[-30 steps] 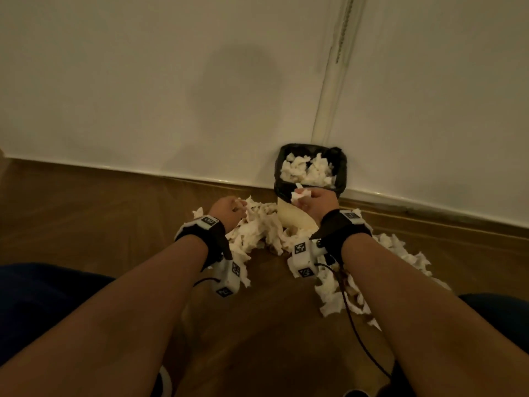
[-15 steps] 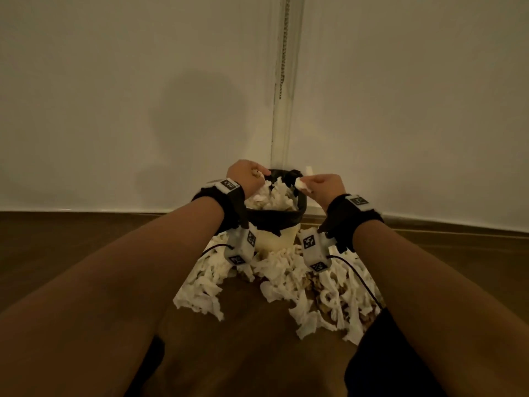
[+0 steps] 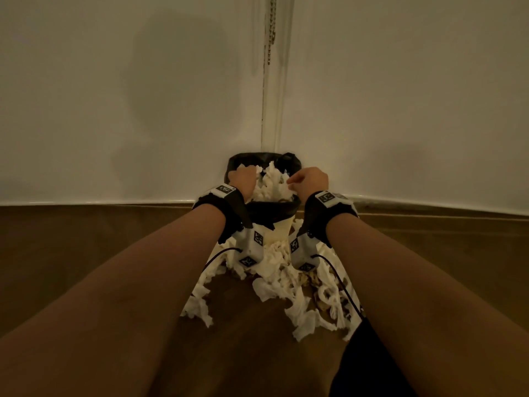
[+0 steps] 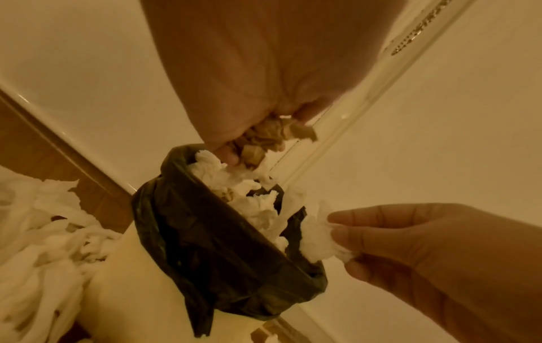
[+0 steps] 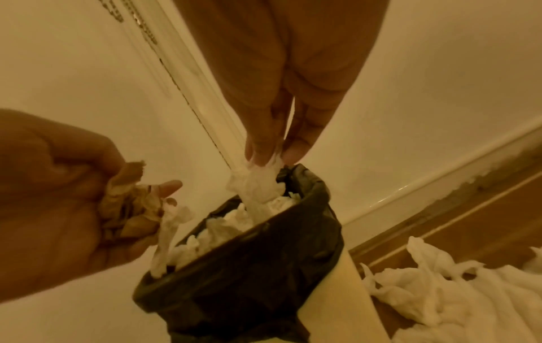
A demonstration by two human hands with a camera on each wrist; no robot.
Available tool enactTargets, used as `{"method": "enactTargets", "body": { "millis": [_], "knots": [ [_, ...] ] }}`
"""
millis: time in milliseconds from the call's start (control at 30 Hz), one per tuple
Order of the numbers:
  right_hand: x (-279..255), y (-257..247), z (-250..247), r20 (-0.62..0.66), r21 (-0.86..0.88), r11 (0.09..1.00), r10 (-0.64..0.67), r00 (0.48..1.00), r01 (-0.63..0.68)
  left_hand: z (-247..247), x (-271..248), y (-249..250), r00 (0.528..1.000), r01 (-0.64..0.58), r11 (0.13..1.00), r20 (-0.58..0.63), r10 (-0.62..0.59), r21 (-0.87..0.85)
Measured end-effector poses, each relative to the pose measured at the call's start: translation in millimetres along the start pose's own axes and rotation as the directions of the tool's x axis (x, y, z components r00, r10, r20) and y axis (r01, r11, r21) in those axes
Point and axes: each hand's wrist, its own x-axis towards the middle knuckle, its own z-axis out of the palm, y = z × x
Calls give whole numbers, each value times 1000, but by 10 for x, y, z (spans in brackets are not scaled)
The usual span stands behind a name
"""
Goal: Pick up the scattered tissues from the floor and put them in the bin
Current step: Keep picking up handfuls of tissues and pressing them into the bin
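Both hands over the bin (image 3: 264, 209), centre frame. My left hand (image 3: 242, 179) clenches a brown crumpled wad (image 4: 265, 139); right hand (image 3: 310, 179) pinches a white tissue (image 5: 258, 183) w/ fingertips. Bin's heaped already, so drops may slide off the rim. Lots of tissues (image 3: 286, 285) on the floor (image 3: 86, 253) below.

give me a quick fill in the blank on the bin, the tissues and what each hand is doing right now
1. The left hand grips a wad of crumpled ____ paper above the bin.
2. The right hand pinches a ____ tissue at its fingertips.
3. The bin is lined with a ____ bag.
4. Many tissues remain on the ____ in front of the bin.

Missing words: brown; white; black; floor
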Motion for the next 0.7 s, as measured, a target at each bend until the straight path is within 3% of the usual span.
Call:
{"method": "enactTargets", "body": {
  "millis": [67, 167, 300, 400, 467, 600, 700],
  "knots": [
    [17, -7, 19, 75, -94, 996, 17, 997, -10, 50, 56, -74, 1000, 0, 997, -30, 2, 82],
    [23, -4, 104, 139, -196, 980, 48, 989, -20, 125, 109, -161, 993, -93, 990, -57, 100, 106],
    [-59, -68, 277, 213, -235, 966, -54, 976, 105, 185, 169, -273, 971, -164, 986, -171, 167, 30],
    [-60, -107, 402, 325, -214, 967, -61, 944, 136, 141, 228, -381, 971, -183, 940, -96, 219, 288],
    [-48, -113, 475, 376, -310, 935, -44, 926, 171, 97, 242, -427, 968, -193, 901, -73, 238, 388],
    [-5, -54, 624, 449, -458, 841, -62, 892, 289, 82, 254, -467, 951, -250, 750, 9, 309, 612],
    [5, -44, 699, 457, -545, 774, -50, 888, 324, 125, 218, -478, 960, -255, 654, 102, 262, 712]
  ]
}}
